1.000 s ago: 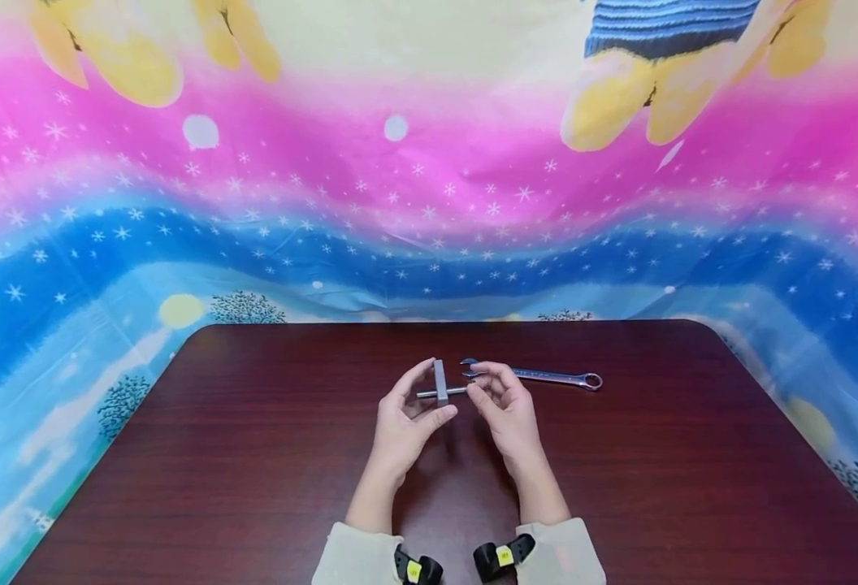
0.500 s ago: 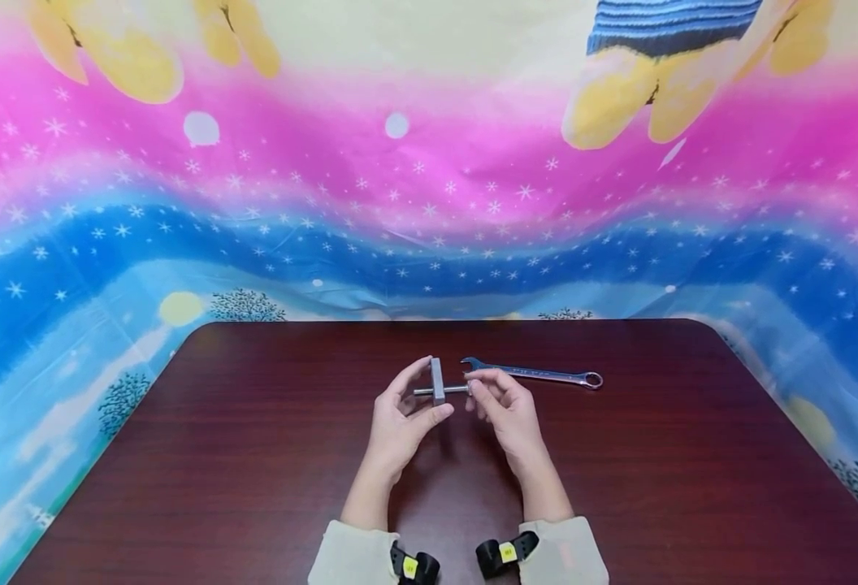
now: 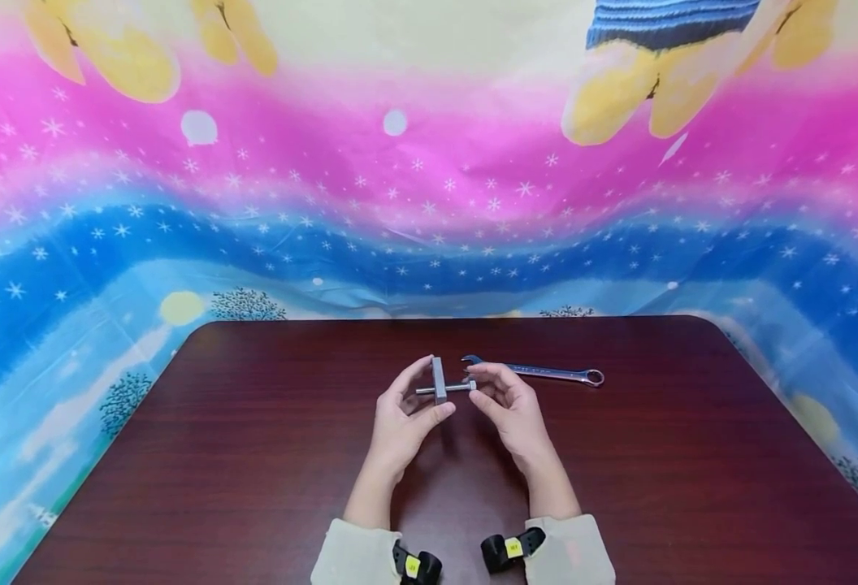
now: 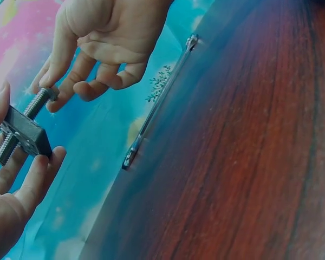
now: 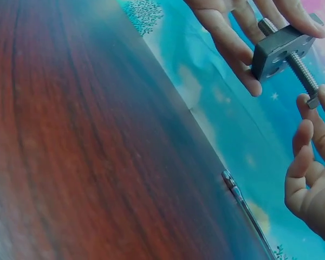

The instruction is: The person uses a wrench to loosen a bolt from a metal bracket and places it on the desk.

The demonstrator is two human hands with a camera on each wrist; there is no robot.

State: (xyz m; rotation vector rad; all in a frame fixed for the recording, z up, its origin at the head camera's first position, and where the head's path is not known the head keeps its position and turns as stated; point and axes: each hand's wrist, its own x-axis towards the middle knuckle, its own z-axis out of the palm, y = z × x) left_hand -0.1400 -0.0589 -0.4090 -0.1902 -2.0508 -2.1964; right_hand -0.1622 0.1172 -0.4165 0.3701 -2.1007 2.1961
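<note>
My left hand [image 3: 398, 431] grips a small grey metal block [image 3: 439, 375] between thumb and fingertips, above the table. A threaded bolt [image 3: 460, 387] runs through a hole in the block, sticking out on both sides. In the left wrist view more holes show in the face of the block [image 4: 31, 134]. At the bolt's head end, my right hand [image 3: 514, 416] pinches the head with thumb and forefinger. The right wrist view shows that head [image 5: 312, 102] between the thumb and fingertip, its other fingers curled loosely below.
A combination wrench [image 3: 555, 374] lies on the dark red-brown table [image 3: 268, 455], behind and right of my right hand. A colourful printed cloth [image 3: 370, 179] hangs along the far and side edges of the table. Each sleeve carries a black wrist camera.
The right thumb and fingers have shifted round the bolt head, leaving more of it showing, and the right hand has moved slightly to the right. The left hand keeps holding the block.
</note>
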